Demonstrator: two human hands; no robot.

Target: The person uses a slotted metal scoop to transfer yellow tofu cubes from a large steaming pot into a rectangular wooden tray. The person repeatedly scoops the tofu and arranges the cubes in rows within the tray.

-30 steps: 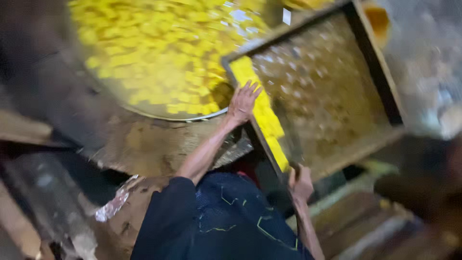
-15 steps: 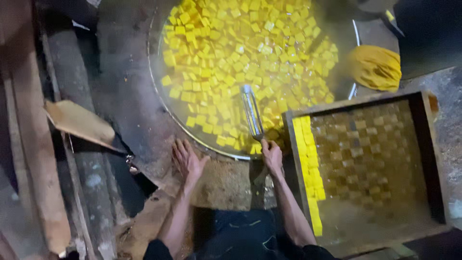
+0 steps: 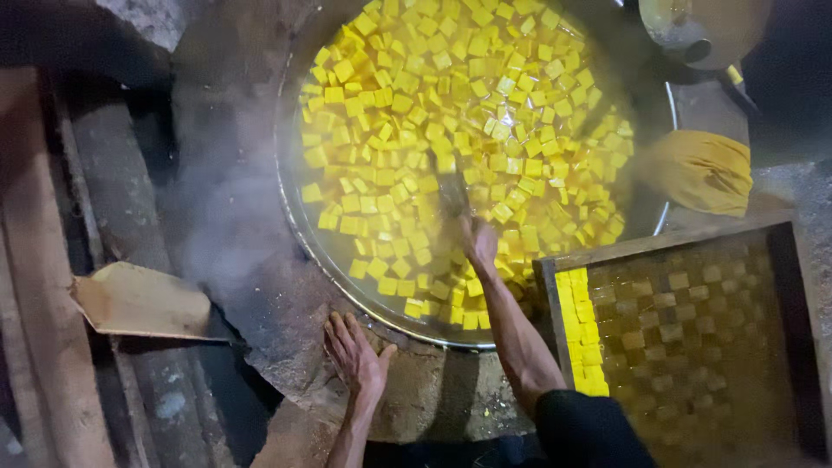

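Observation:
A big round metal pan [image 3: 299, 221] holds steaming liquid crowded with yellow cubes [image 3: 451, 95]. My right hand [image 3: 477, 242] reaches over the pan's near side and grips the handle of a metal scoop [image 3: 450, 191] dipped among the cubes. My left hand [image 3: 355, 355] lies flat, fingers spread, on the rough stove surface [image 3: 260, 303] just in front of the pan's rim. To the right sits a wooden tray [image 3: 693, 338] with a row of yellow cubes [image 3: 581, 334] along its left side.
A yellow cloth [image 3: 700, 170] lies by the pan's right rim, with a round pot [image 3: 702, 30] behind it. A flat wooden paddle [image 3: 143, 302] rests at left beside long wooden planks [image 3: 39, 286]. Steam drifts over the pan's left edge.
The view has swung from the tray to the pan. My right hand left the tray's cubes, took the metal scoop and pushed it further into the pan. My left hand settled on the stove surface.

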